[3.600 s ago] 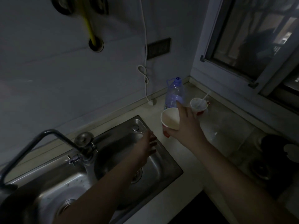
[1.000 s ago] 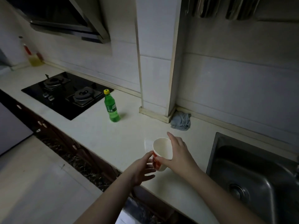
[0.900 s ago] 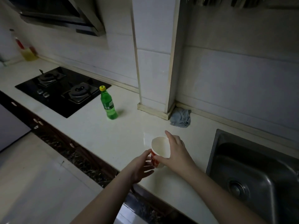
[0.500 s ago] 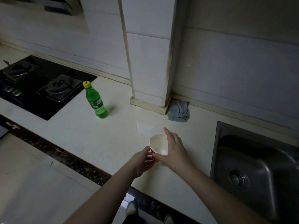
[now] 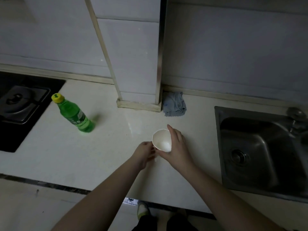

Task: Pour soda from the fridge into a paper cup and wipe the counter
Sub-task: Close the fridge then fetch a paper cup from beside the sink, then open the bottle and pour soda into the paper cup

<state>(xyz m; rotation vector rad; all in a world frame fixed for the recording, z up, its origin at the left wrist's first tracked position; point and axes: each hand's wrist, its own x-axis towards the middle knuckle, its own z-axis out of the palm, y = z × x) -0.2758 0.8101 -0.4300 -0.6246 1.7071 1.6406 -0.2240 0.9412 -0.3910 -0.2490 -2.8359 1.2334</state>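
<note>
Stove [image 5: 20,104]: dark gas hob at the far left of the table [image 5: 83,155], its burner unlit.
Soda bottle [image 5: 74,114]: green plastic, yellow cap on, standing well left of my hands; it leans in this wide view. Judged light and smooth, likely slick if cold from the fridge; I would take it round the waist, below the shoulder.
My left hand [image 5: 144,155]: fingertips touch the lower left wall of the cup; whether this grip pinches or only steadies, I cannot tell.
Paper cup [image 5: 162,140]: white inside, empty, mouth up, at or just above the table near its front edge, between my hands. Judged thin and feather-light: it will dent under a squeeze and tip under a fast pour, so hold it low and gently.
My right hand [image 5: 176,147]: grip curled round the cup's right side, forefinger along the rim.
Cloth [image 5: 175,104]: grey rag crumpled against the pillar's foot, soft and limp, for the wiping.
Sink [image 5: 260,152]: steel basin at the right, dry so far as shows.
</note>
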